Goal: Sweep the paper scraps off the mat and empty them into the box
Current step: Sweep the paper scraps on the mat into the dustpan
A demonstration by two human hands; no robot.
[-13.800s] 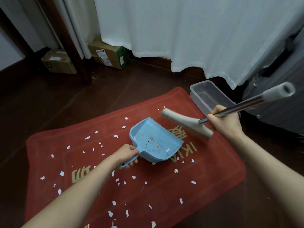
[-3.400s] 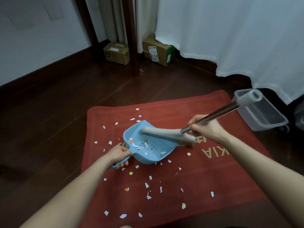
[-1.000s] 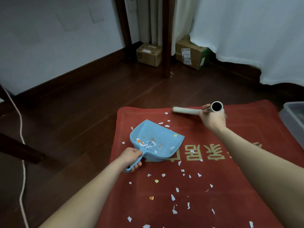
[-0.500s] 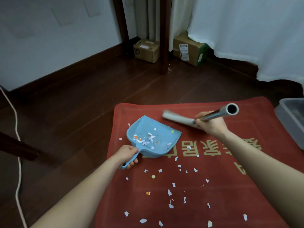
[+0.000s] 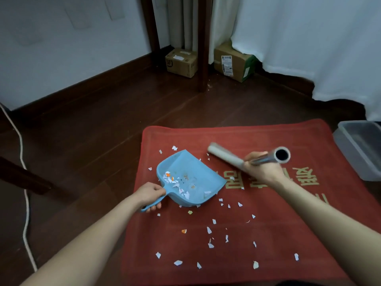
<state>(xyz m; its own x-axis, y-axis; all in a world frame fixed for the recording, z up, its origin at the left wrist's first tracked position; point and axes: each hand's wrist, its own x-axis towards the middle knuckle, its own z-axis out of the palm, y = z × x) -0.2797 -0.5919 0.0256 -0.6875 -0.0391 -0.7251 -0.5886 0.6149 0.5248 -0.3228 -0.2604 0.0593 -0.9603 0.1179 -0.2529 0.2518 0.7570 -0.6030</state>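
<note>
A red mat (image 5: 278,228) with gold lettering lies on the dark wood floor. My left hand (image 5: 149,196) grips the handle of a blue dustpan (image 5: 190,181) resting on the mat's left part, with several paper scraps gathered near its back. My right hand (image 5: 260,170) holds the metal handle of a broom; its grey head (image 5: 224,154) hovers just right of the dustpan's mouth. Several paper scraps (image 5: 209,230) lie scattered on the mat in front of the dustpan. The grey plastic box (image 5: 362,149) stands off the mat's right edge.
Two cardboard boxes (image 5: 181,62) (image 5: 234,61) sit by the far wall beside a dark wooden post (image 5: 203,58). A white curtain (image 5: 309,42) hangs at the back right. A white cord (image 5: 24,213) runs down the floor at the left.
The dustpan has shifted slightly left and toward me on the mat. The broom head has come down closer to the dustpan's mouth, and the handle end now points at the camera.
</note>
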